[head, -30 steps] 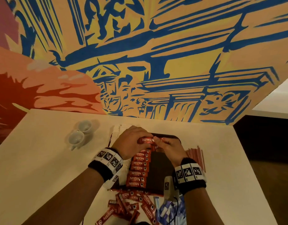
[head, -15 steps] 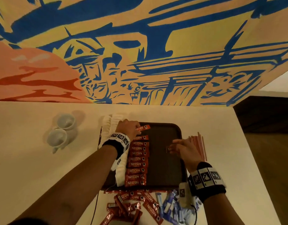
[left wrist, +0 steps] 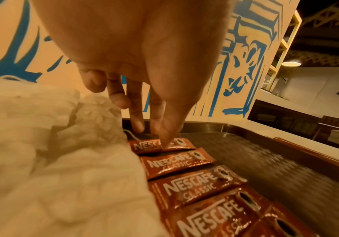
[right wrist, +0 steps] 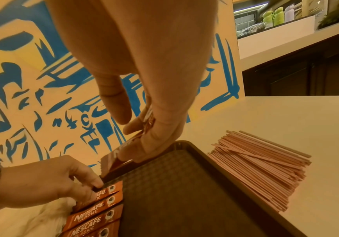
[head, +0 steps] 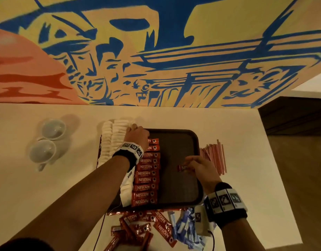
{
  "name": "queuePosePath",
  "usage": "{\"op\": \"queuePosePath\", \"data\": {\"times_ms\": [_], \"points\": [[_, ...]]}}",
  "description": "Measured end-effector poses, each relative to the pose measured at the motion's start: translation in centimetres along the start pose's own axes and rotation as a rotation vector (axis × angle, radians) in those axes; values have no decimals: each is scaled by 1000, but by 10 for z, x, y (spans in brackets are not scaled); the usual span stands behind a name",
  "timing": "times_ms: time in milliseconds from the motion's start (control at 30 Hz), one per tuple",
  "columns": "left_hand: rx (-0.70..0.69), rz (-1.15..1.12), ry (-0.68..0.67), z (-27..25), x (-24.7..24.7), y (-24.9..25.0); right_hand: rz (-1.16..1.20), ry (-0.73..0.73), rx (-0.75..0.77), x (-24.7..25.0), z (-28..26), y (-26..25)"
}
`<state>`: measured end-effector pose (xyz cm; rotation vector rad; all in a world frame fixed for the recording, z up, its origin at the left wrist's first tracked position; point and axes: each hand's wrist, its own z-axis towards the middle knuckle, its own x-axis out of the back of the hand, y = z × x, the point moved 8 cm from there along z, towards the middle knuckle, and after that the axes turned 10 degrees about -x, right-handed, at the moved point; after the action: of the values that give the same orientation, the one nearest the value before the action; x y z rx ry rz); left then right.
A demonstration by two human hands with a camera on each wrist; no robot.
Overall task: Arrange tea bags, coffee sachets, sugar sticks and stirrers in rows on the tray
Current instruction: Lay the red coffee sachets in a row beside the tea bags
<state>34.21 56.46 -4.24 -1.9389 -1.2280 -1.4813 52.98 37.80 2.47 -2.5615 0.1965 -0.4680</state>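
A white table (head: 47, 196) holds a dark tray (head: 181, 187). White tea bags (head: 110, 142) lie along its left side, beside a row of red sachets (head: 147, 180). Stirrers (head: 214, 154) lie right of the tray. The left hand (head: 137, 135) presses straight fingertips on the top sachet (left wrist: 160, 146). The right hand (head: 201, 166) pinches one sachet (head: 181, 168) over the tray.

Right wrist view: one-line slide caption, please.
Right hand pinches a coffee sachet above the tray; stirrers lie beside it.
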Motion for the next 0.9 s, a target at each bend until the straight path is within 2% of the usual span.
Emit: {"op": "queuePosePath", "data": {"times_ms": [167,400,500,600,700,767,833,900], "points": [[-9,-27,-52,3,-3,0,8,-41,9,-9,-5,-4],[-24,-15,-48,0,-8,5,42,-79,11,-9,-13,1],[-36,-75,2,-5,3,8,62,-89,19,-10,-15,2],[-69,-249,117,-18,32,15,59,-63,89,-8,-17,-4],[-224,-500,197,-41,66,41,144,-42,134,-6,-19,-10],[-375,-582,145,-61,79,66,248,-57,130,-7,-20,-13],[-478,-555,82,-78,80,83,317,-68,118,-10,-21,-15],[-520,-485,61,-88,77,91,324,-48,119,-12,-22,-18]]}}
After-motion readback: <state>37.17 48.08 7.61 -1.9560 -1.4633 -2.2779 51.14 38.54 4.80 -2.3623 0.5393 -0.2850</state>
